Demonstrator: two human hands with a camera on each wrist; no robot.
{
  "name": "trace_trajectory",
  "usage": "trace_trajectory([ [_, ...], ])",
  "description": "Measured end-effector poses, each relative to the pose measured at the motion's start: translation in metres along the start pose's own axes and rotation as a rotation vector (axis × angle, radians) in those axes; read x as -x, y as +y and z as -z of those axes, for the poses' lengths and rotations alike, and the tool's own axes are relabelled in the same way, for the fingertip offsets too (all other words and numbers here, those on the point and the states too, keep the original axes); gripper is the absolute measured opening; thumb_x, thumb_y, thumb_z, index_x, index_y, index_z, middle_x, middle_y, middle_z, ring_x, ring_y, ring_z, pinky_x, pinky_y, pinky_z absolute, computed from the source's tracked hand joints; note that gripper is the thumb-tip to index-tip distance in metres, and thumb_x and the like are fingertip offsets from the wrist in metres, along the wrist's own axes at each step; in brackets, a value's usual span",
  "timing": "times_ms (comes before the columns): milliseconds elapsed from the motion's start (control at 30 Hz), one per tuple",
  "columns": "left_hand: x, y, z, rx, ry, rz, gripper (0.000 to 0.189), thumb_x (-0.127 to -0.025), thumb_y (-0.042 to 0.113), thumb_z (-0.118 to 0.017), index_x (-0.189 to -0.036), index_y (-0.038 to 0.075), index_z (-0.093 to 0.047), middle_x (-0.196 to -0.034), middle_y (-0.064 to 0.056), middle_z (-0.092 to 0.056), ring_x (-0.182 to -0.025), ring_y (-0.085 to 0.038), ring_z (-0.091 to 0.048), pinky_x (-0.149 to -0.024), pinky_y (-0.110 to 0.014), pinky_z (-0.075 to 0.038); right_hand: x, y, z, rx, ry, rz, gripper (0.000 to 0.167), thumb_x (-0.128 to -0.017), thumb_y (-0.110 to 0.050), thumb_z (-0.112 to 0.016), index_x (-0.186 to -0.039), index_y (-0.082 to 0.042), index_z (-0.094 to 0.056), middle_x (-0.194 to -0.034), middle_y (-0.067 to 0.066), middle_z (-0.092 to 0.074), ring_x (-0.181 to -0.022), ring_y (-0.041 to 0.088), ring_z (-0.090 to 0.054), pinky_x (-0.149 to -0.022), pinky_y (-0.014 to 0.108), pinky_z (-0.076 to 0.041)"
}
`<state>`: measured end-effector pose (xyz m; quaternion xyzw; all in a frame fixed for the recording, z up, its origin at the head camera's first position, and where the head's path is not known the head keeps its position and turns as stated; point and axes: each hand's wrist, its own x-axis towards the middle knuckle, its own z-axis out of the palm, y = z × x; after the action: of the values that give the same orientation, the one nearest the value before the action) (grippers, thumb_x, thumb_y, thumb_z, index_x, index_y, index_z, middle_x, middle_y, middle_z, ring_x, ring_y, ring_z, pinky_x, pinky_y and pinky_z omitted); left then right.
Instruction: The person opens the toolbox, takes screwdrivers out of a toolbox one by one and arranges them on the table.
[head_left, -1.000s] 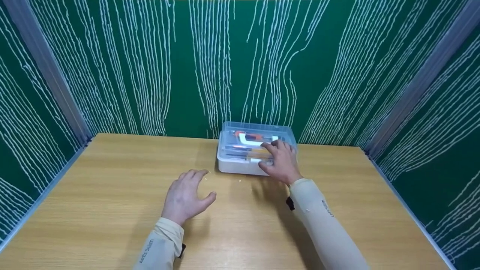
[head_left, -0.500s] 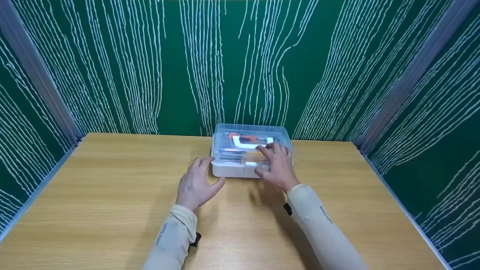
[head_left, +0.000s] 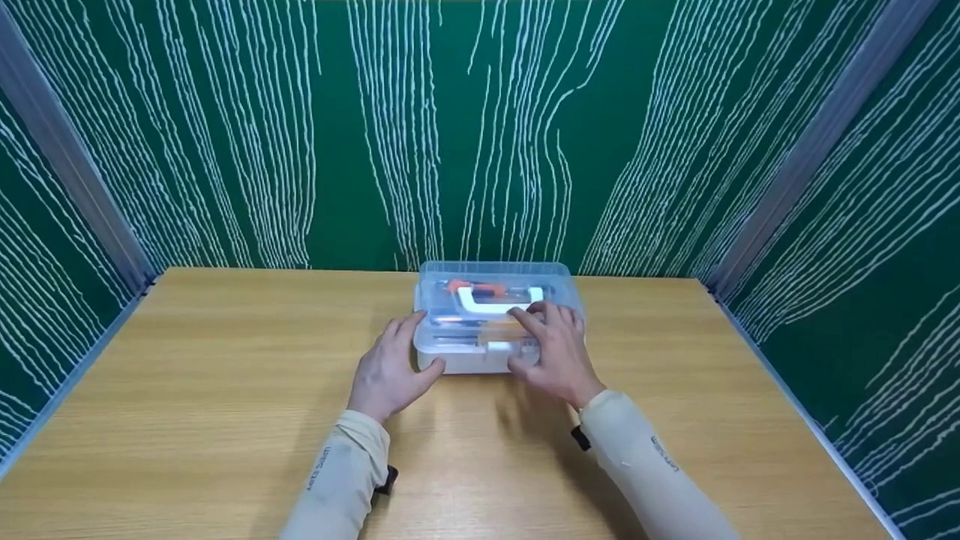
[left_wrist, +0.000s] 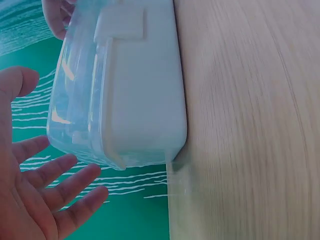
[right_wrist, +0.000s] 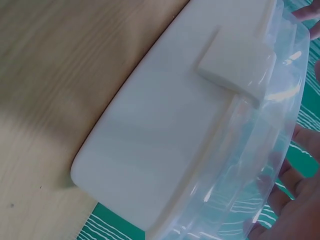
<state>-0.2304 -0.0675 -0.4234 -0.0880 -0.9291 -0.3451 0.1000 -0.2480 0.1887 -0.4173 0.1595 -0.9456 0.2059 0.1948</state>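
Observation:
A plastic storage box point(head_left: 457, 360) with a clear lid, a white base and a white carry handle point(head_left: 495, 308) stands on the wooden table, lid on. A white latch point(right_wrist: 239, 65) sits at its front. Through the lid show an orange-red thing point(head_left: 476, 288) and something yellow, kinds unclear. My left hand point(head_left: 386, 375) is at the box's left front corner, fingers spread beside the lid point(left_wrist: 75, 95); firm contact cannot be made out. Over the right part of the lid lies my right hand point(head_left: 559, 356), its fingers point(right_wrist: 290, 172) slightly bent at the lid and partly seen through it.
The wooden table point(head_left: 225, 360) extends to both sides and in front of the box. Close behind the box rises a green wall point(head_left: 352, 187) with wavy white lines. Grey corner posts point(head_left: 817, 157) stand at left and right.
The box has slid a little toward me along with my right hand. My left hand has moved forward and right to the box's left front corner. The head view has shifted slightly.

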Motion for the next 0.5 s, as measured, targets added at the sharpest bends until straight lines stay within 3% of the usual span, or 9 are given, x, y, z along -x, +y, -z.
trace_trajectory([
  [167,0.001,0.002,0.001,0.000,0.028,-0.026,0.068,-0.082,0.042,-0.070,-0.141,0.021,-0.046,-0.137,-0.005,-0.052,-0.123,-0.024,-0.054,-0.104,-0.048,-0.044,0.008,-0.003,0.000,-0.004,0.027,0.023,0.064,-0.069,-0.033,-0.076,-0.131,-0.025,-0.059,-0.128,0.008,-0.051,-0.124,0.031,-0.037,-0.111,0.060,-0.017],
  [367,0.008,0.001,0.006,-0.016,0.091,-0.088,0.045,-0.084,0.031,-0.070,-0.126,0.018,-0.060,-0.118,-0.002,-0.064,-0.107,-0.018,-0.063,-0.092,-0.041,-0.053,0.021,-0.005,0.000,-0.011,0.073,0.070,0.063,-0.067,-0.031,-0.077,-0.127,-0.024,-0.061,-0.123,0.009,-0.054,-0.121,0.030,-0.041,-0.108,0.060,-0.018],
  [500,0.012,0.001,0.012,-0.018,0.087,-0.069,0.037,-0.086,0.030,-0.071,-0.121,0.022,-0.063,-0.115,0.002,-0.065,-0.104,-0.016,-0.064,-0.091,-0.038,-0.054,0.027,-0.007,0.001,-0.024,0.095,0.090,0.062,-0.066,-0.028,-0.076,-0.127,-0.024,-0.062,-0.122,0.009,-0.054,-0.121,0.030,-0.042,-0.108,0.061,-0.017],
])
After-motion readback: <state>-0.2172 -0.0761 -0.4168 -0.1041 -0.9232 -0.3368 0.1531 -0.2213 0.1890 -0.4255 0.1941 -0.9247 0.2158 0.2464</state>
